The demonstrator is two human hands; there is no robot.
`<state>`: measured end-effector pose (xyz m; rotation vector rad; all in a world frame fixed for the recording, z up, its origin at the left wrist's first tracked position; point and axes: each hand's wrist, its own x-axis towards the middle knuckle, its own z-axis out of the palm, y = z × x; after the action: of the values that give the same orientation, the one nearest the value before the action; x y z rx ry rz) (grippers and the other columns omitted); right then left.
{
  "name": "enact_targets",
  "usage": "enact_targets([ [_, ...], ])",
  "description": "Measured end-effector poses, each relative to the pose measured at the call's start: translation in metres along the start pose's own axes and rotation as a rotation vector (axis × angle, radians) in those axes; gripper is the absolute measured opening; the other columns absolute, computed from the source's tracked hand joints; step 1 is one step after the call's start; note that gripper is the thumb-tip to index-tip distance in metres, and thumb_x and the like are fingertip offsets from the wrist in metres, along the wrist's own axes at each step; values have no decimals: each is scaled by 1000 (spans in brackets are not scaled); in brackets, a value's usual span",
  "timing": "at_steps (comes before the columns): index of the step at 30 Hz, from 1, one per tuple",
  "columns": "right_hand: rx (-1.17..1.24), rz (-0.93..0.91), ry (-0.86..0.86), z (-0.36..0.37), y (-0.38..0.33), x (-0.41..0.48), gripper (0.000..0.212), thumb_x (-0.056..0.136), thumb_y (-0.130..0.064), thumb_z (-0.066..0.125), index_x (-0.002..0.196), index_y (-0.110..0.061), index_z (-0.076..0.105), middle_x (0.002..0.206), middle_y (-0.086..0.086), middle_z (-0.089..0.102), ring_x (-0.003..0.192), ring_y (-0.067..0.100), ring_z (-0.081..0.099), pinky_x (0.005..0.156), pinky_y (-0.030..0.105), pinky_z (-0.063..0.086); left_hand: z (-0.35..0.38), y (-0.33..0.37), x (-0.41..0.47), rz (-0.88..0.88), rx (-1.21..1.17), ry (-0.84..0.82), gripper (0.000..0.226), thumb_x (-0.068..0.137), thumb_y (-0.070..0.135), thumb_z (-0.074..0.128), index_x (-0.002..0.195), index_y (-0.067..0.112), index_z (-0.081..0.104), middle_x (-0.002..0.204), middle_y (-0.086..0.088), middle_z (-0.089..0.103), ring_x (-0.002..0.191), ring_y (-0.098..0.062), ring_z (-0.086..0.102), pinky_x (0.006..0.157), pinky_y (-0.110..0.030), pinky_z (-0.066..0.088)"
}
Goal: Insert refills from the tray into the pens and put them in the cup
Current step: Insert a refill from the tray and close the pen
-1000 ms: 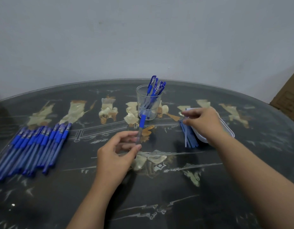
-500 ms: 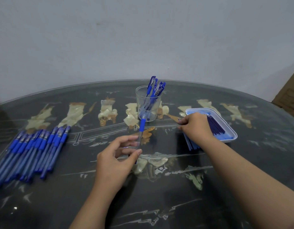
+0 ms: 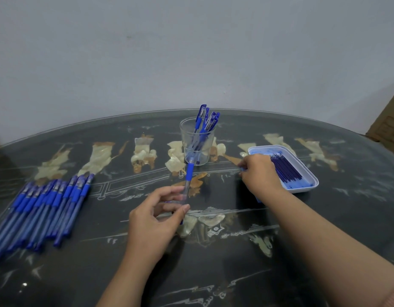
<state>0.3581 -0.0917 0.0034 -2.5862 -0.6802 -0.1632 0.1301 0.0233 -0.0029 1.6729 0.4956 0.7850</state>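
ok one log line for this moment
left hand holds pen | right hand grips refill by tray | cup part filled

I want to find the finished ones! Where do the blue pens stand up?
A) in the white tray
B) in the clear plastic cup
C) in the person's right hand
B: several capped blue pens lean upright inside the clear plastic cup at the middle of the table.
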Motion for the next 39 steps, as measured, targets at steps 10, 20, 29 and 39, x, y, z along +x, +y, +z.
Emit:
enact_targets([
  [10, 1, -69, 33, 1, 0, -1, 35, 85, 4, 52, 111, -11, 70, 109, 12, 66, 100, 31, 61, 73, 30, 43, -1, 0, 0, -4, -5, -3, 39, 73, -5, 79, 97, 25, 72, 89, 6, 73, 77, -16, 72, 74, -28, 60],
  [20, 67, 234, 139, -37, 39, -4, 32, 89, -2, 51, 109, -13, 74, 116, 10, 68, 107, 31, 61, 78, 27, 40, 0, 3, -2, -7, -1, 28, 38, 74, -4, 79, 97, 25, 72, 89, 9, 74, 78, -11, 72, 74, -23, 59],
  [29, 8, 305, -3, -34, 56, -6, 37, 86, -1, 53, 108, -23, 74, 116, 0, 68, 109, 23, 60, 73, 24, 41, 2, 3, -2, -8, 6, 21, 37, 73, -6, 78, 98, 21, 72, 88, 6, 74, 75, -14, 72, 67, -18, 57],
  [39, -135, 207, 33, -23, 54, -5, 30, 85, 1, 50, 105, -11, 70, 106, 11, 65, 99, 30, 59, 67, 27, 36, 3, 3, -3, -3, 2, 32, 37, 73, -6, 79, 98, 19, 72, 88, 6, 74, 76, -12, 72, 67, -17, 56],
])
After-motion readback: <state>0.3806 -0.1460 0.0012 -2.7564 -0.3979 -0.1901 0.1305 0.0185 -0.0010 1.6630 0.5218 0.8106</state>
